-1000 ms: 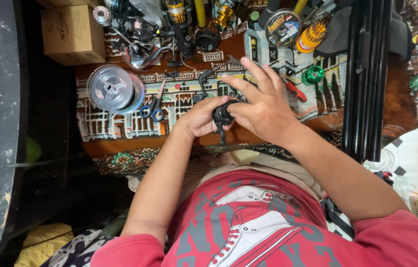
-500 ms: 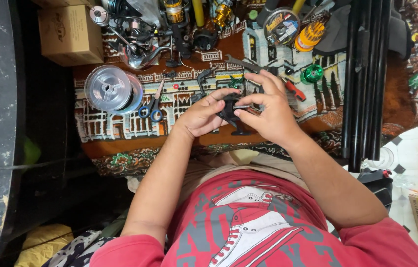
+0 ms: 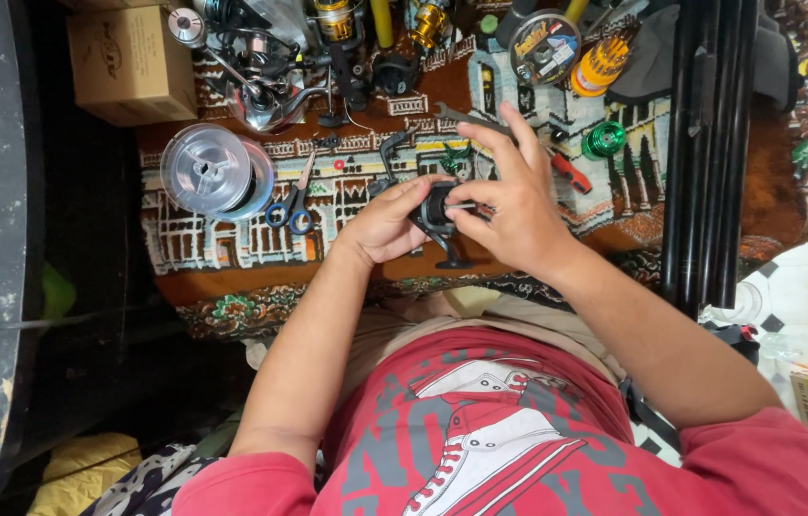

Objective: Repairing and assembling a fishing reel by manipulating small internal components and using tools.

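A black fishing reel (image 3: 438, 218) is held between both hands above a patterned cloth (image 3: 232, 239) that covers the table. My left hand (image 3: 387, 222) grips the reel body from the left, thumb on top. From the right my right hand (image 3: 516, 203) pinches a small part at the reel's front, while its other fingers fan upward. The reel's foot sticks down below my hands, and its handle arm pokes up near the left thumb.
A clear spool of line (image 3: 213, 172) lies at the left, with blue-handled scissors (image 3: 291, 203) beside it. More reels (image 3: 265, 81), a green spool (image 3: 603, 139), a round tin (image 3: 543, 46), a cardboard box (image 3: 130, 59) and dark rods (image 3: 710, 143) crowd the back and right.
My right hand has shifted from covering the reel to pinching its front with the fingers spread. The reel sits slightly lower between my hands. My left hand keeps its grip.
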